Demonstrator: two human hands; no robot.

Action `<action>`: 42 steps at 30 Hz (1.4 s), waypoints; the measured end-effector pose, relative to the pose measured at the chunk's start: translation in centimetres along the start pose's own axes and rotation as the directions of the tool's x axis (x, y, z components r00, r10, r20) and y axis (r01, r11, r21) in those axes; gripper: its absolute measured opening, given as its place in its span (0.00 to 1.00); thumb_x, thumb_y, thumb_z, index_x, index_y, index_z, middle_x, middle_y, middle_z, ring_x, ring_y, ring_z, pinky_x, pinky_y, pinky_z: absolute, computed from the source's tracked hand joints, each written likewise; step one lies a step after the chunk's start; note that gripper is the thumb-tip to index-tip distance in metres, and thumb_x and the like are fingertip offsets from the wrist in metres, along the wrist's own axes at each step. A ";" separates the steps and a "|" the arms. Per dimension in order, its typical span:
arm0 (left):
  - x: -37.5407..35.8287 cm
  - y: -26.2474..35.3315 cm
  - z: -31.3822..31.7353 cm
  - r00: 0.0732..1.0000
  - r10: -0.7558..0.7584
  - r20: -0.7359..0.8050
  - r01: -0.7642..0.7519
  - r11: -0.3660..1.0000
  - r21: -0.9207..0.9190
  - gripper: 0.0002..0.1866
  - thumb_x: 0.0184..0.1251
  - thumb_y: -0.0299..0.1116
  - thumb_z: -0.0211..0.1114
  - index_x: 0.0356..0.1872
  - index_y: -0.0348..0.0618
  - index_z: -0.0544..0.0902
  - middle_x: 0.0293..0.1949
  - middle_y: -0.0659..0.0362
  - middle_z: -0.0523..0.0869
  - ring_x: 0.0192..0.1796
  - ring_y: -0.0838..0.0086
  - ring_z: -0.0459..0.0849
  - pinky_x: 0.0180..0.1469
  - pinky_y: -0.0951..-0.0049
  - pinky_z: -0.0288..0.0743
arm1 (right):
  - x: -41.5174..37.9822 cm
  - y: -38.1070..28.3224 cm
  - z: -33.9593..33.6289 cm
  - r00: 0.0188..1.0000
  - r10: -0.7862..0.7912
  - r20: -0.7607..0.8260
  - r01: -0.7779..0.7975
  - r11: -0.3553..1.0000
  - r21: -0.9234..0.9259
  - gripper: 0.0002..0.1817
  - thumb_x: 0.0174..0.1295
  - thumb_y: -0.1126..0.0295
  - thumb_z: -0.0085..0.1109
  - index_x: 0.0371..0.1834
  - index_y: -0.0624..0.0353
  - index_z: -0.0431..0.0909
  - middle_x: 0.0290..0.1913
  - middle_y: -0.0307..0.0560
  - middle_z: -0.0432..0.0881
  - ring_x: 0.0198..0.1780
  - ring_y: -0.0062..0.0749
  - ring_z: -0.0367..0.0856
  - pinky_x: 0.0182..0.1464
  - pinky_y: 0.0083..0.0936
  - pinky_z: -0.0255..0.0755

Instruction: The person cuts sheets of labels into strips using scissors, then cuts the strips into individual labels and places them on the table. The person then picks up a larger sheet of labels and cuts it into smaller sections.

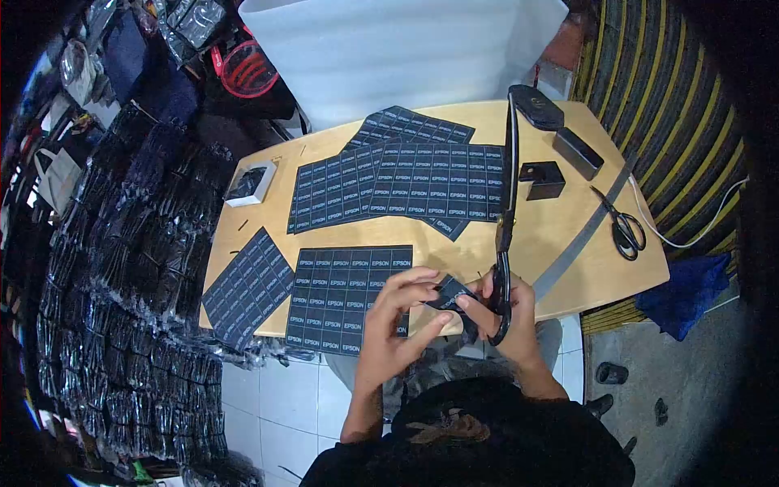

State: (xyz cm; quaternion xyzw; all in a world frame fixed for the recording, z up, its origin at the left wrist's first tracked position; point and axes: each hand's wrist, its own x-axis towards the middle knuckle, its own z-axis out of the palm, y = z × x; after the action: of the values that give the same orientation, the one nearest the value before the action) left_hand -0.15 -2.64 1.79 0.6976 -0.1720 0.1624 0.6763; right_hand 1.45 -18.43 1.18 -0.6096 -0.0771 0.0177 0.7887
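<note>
My left hand [403, 323] is near the table's front edge, thumb and fingers curved apart beside a small dark label piece [450, 294]. My right hand [507, 312] holds large black-handled scissors [505, 235], their blades pointing away toward the back of the table; its thumb and fingertips also pinch the label piece. Whether my left fingertips touch the piece is hard to tell. Left of my hands lies a dark sheet of printed EPSON labels [349, 284], with a smaller sheet [250, 286] beside it. Several more sheets [438, 178] overlap farther back.
On the wooden table [641, 280] are a small white box [251, 183], a black case [536, 108], a black block [578, 153], an open black holder [542, 179], a metal ruler [580, 239] and smaller scissors [626, 231]. Bagged dark goods [122, 325] are piled left.
</note>
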 end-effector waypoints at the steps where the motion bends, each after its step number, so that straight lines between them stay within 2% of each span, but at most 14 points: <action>1: -0.6 -0.3 0.3 0.999 0.026 -0.035 -0.026 1.000 -0.005 0.13 0.51 0.21 0.68 0.39 0.38 0.78 0.48 0.50 0.78 0.50 0.69 0.78 0.46 0.74 0.74 | 0.0 0.0 0.1 1.000 0.024 -0.017 -0.024 1.000 0.002 0.14 0.51 0.77 0.65 0.25 0.57 0.65 0.28 0.40 0.79 0.17 0.10 0.69 0.17 0.10 0.59; 5: -1.5 0.2 0.6 0.986 -0.163 -0.020 0.164 0.977 0.138 0.15 0.53 0.20 0.66 0.44 0.35 0.80 0.46 0.53 0.78 0.47 0.74 0.79 0.44 0.79 0.73 | -0.2 0.8 0.7 0.999 0.033 -0.020 -0.031 0.997 0.077 0.15 0.52 0.75 0.66 0.26 0.57 0.64 0.27 0.41 0.78 0.15 0.10 0.68 0.14 0.10 0.59; 10: -1.4 -1.7 1.9 0.972 -0.039 -0.233 0.039 0.999 -0.005 0.14 0.53 0.19 0.66 0.44 0.34 0.80 0.42 0.58 0.77 0.30 0.87 0.70 0.29 0.88 0.62 | -0.5 1.5 1.4 0.993 0.046 -0.104 -0.027 0.984 0.178 0.16 0.50 0.77 0.65 0.26 0.57 0.63 0.19 0.36 0.72 0.14 0.11 0.68 0.13 0.11 0.60; 14: -2.1 -2.4 1.5 0.985 -0.039 -0.168 0.063 0.988 0.143 0.13 0.53 0.18 0.66 0.41 0.35 0.81 0.37 0.61 0.77 0.31 0.87 0.71 0.27 0.88 0.62 | -0.5 1.7 1.3 0.991 0.045 -0.130 -0.014 0.974 0.225 0.16 0.51 0.77 0.65 0.26 0.57 0.63 0.21 0.39 0.74 0.14 0.12 0.68 0.12 0.11 0.59; 23: 0.0 -1.4 -0.3 0.987 0.022 -0.156 -0.029 0.999 -0.040 0.21 0.44 0.15 0.71 0.44 0.34 0.79 0.35 0.61 0.74 0.34 0.85 0.75 0.34 0.88 0.70 | -1.3 2.2 -2.4 0.986 -0.005 0.166 -0.036 0.969 0.245 0.13 0.54 0.70 0.64 0.26 0.60 0.66 0.25 0.40 0.76 0.13 0.14 0.68 0.12 0.12 0.59; 24: 0.3 -1.1 -0.7 0.991 0.018 -0.134 -0.022 1.000 -0.023 0.22 0.44 0.15 0.71 0.44 0.34 0.79 0.34 0.61 0.74 0.34 0.85 0.75 0.34 0.88 0.71 | -1.6 2.5 -3.2 0.983 -0.007 0.183 -0.030 0.980 0.199 0.19 0.52 0.60 0.68 0.26 0.59 0.67 0.23 0.37 0.74 0.17 0.14 0.68 0.17 0.12 0.60; 27: 1.4 0.3 -1.5 0.996 -0.002 -0.085 0.005 0.999 0.039 0.24 0.41 0.16 0.73 0.45 0.35 0.78 0.33 0.64 0.72 0.32 0.87 0.72 0.32 0.89 0.68 | -2.2 3.1 -5.4 0.976 -0.032 0.217 0.014 0.996 0.085 0.23 0.48 0.54 0.70 0.26 0.59 0.67 0.21 0.34 0.71 0.21 0.14 0.67 0.21 0.12 0.58; 29: 2.0 1.0 -2.1 0.998 -0.020 -0.058 0.025 0.996 0.082 0.27 0.38 0.16 0.74 0.46 0.36 0.78 0.32 0.65 0.71 0.30 0.88 0.69 0.30 0.90 0.65 | -2.3 1.6 -6.5 0.960 0.094 0.265 -0.116 0.991 0.070 0.29 0.43 0.46 0.71 0.28 0.58 0.67 0.23 0.34 0.69 0.25 0.15 0.66 0.25 0.13 0.58; 31: 2.5 1.2 -2.7 0.998 -0.010 0.059 0.006 0.998 0.068 0.25 0.41 0.16 0.72 0.47 0.35 0.79 0.34 0.62 0.74 0.32 0.87 0.76 0.33 0.89 0.73 | -2.2 1.0 -7.6 0.925 0.063 0.375 -0.066 0.998 -0.005 0.34 0.38 0.39 0.70 0.29 0.57 0.67 0.26 0.35 0.69 0.27 0.14 0.66 0.26 0.14 0.58; 32: 2.6 1.0 -2.8 0.997 -0.063 0.036 0.061 0.996 0.062 0.29 0.35 0.18 0.76 0.46 0.37 0.79 0.31 0.67 0.71 0.29 0.89 0.68 0.29 0.90 0.61 | -2.4 0.2 -7.9 0.932 0.112 0.346 -0.062 0.986 -0.152 0.37 0.34 0.36 0.69 0.30 0.58 0.67 0.26 0.37 0.68 0.28 0.19 0.67 0.28 0.19 0.60; 33: 2.8 1.1 -3.1 0.997 -0.063 0.034 0.061 0.996 0.060 0.29 0.35 0.18 0.76 0.46 0.37 0.79 0.31 0.67 0.71 0.29 0.89 0.68 0.29 0.90 0.61 | -2.4 -0.4 -8.5 0.931 0.113 0.347 -0.062 0.986 -0.155 0.37 0.34 0.36 0.69 0.30 0.58 0.67 0.26 0.37 0.68 0.28 0.19 0.67 0.28 0.19 0.60; 36: 3.2 1.1 -4.6 0.983 -0.116 0.141 0.102 0.989 0.105 0.29 0.33 0.18 0.77 0.46 0.38 0.80 0.31 0.66 0.73 0.29 0.88 0.69 0.30 0.88 0.63 | -1.9 -1.5 -11.7 0.789 0.290 0.542 0.107 0.803 -0.586 0.35 0.34 0.44 0.73 0.32 0.63 0.69 0.25 0.44 0.71 0.26 0.31 0.72 0.29 0.27 0.65; 39: 3.7 0.9 -5.4 0.945 -0.246 0.216 0.233 0.969 0.081 0.29 0.33 0.19 0.77 0.46 0.38 0.80 0.33 0.65 0.76 0.29 0.87 0.71 0.31 0.87 0.65 | -2.0 -2.8 -12.0 0.721 0.294 0.627 0.262 0.723 -0.640 0.34 0.35 0.47 0.74 0.34 0.64 0.70 0.26 0.47 0.75 0.26 0.34 0.76 0.29 0.28 0.67; 42: 4.2 -0.3 -6.6 0.904 -0.193 0.382 0.138 0.976 0.166 0.30 0.35 0.21 0.77 0.48 0.40 0.80 0.32 0.63 0.80 0.24 0.88 0.73 0.27 0.87 0.65 | -1.4 -2.8 -12.2 0.590 0.395 0.704 0.247 0.742 -0.623 0.32 0.37 0.48 0.74 0.35 0.64 0.72 0.25 0.47 0.77 0.25 0.36 0.77 0.27 0.27 0.68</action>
State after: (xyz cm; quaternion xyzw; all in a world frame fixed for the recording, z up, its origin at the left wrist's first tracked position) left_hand 3.74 3.87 3.66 0.7721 -0.2337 -0.0287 0.5903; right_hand 1.66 -31.00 0.73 -0.7748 -0.3971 0.2974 0.3918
